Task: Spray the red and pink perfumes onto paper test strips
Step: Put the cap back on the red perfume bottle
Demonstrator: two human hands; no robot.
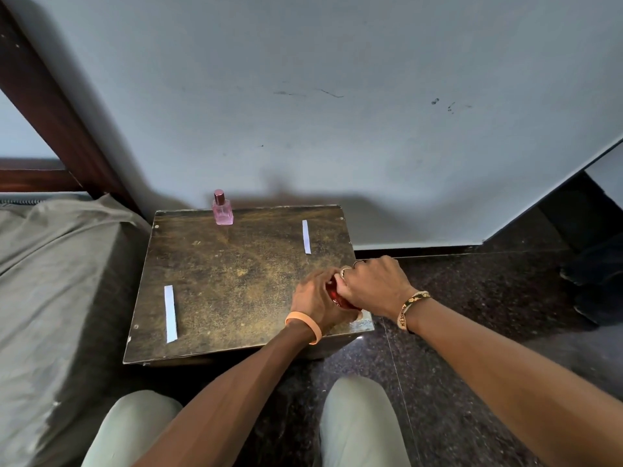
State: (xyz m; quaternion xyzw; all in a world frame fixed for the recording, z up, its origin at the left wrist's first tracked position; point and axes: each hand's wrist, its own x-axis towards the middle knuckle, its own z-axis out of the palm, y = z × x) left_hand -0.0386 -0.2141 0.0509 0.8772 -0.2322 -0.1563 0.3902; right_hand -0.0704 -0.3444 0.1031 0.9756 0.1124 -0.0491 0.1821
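A red perfume bottle [337,295] sits at the near right corner of a worn brown table [236,281], mostly hidden between my hands. My left hand [315,298] wraps its left side and my right hand [374,286] covers its top and right side. A pink perfume bottle [222,208] with a dark pink cap stands upright at the table's far edge. One white paper strip [170,313] lies at the near left of the table. A second strip [306,236] lies at the far right.
A bed with a grey cover [50,281] stands close on the left. A pale wall [303,112] rises right behind the table. Dark speckled floor [472,315] stretches to the right. My knees [360,416] are in front of the table.
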